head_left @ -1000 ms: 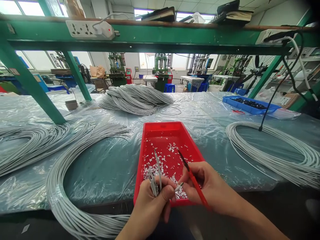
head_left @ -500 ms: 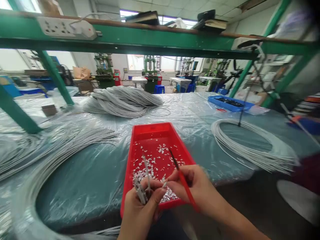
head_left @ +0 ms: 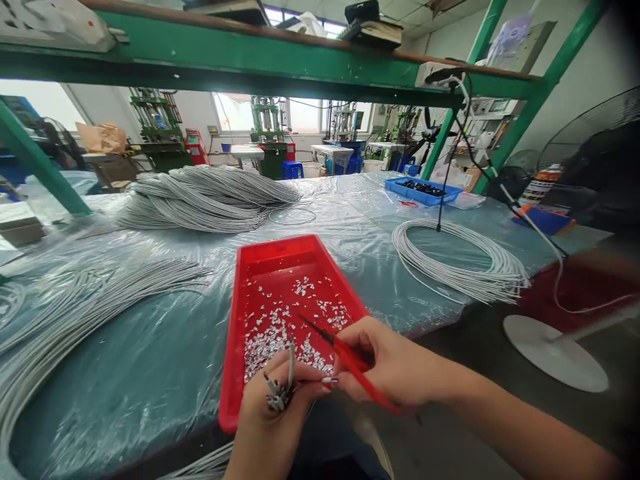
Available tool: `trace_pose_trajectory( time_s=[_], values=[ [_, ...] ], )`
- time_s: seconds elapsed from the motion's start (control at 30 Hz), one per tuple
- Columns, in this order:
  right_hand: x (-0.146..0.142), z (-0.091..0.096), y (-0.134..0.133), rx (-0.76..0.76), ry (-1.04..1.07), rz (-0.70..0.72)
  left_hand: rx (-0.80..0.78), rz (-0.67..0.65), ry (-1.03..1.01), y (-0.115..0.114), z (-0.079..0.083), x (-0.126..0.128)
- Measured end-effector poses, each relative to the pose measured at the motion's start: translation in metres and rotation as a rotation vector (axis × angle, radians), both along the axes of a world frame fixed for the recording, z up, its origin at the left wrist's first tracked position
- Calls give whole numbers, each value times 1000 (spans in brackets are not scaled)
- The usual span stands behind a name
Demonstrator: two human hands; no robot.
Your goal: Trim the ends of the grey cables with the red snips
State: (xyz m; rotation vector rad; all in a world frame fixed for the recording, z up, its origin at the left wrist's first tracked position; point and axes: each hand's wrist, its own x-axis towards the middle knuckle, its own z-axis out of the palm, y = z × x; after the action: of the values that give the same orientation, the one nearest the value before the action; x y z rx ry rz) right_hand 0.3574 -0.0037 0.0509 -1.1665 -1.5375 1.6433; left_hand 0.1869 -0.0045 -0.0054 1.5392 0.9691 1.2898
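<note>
My left hand (head_left: 280, 407) is closed around several grey cables (head_left: 277, 393), whose cut ends stick up from the fist. Between its thumb and forefinger one cable end (head_left: 327, 381) points right, and the fingertips of my right hand (head_left: 370, 360) meet it there. A pair of red-handled scissors or tweezers with dark, pointed tips (head_left: 350, 360) lies in my right hand, tips up and to the left. Both hands are over the near edge of a red tray (head_left: 228, 373). Small silvery scraps (head_left: 270, 343) lie scattered on its floor.
Long grey cables (head_left: 110, 307) curve across the plastic-covered table at left. A large cable bundle (head_left: 210, 197) lies behind the tray, and a coil (head_left: 465, 260) at right. Farther back stands a blue tray (head_left: 425, 191) with black parts. A green shelf beam (head_left: 280, 57) crosses above.
The view has shifted right, so the table's things sit farther left. The red tool has tilted from steep to flatter. Both hands stay together at the cable end.
</note>
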Motion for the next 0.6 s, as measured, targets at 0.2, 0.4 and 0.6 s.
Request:
trace_pose_trajectory(
  time_s=[0.2, 0.4, 0.6],
  values=[
    [-9, -24, 9, -252, 180, -32, -283, 7, -120, -3, 5, 3],
    [-12, -16, 10, -125, 124, -43, -543, -146, -250, -4, 8, 1],
    [-6, -2, 14, 40, -44, 53, -596, -339, -329, 3, -5, -5]
  ],
)
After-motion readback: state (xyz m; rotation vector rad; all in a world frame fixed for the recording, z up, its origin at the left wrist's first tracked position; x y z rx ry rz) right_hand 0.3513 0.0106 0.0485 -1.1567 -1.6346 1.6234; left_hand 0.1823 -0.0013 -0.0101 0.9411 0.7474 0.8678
